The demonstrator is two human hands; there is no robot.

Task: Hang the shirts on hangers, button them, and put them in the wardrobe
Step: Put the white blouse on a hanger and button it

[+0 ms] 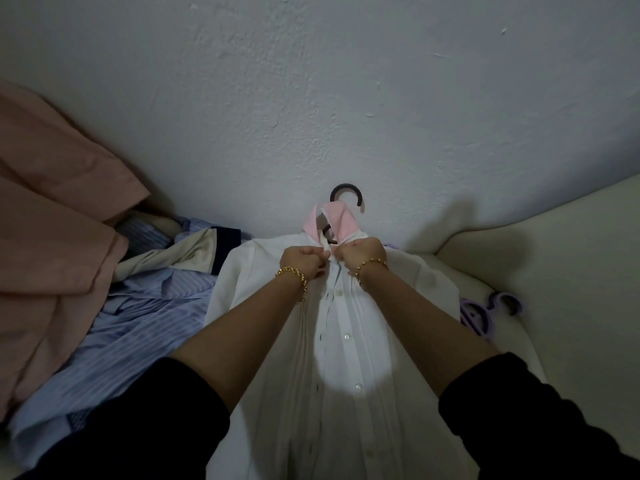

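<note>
A white shirt [346, 358] with a pink-lined collar [341, 221] lies flat in front of me on a dark hanger, whose hook [346, 194] pokes out above the collar. My left hand [304, 259] and my right hand [363, 254] meet just below the collar, each pinching an edge of the shirt's front placket at the top button. Lower buttons run down the middle of the shirt; several of them look undone, with the placket slightly parted.
A blue striped shirt [138, 323] lies crumpled to the left, with a beige and navy garment [194, 251] above it and pink fabric [52, 237] at the far left. Purple hangers [485, 313] rest to the right on the cream surface [571, 289]. A white wall [311, 98] stands behind.
</note>
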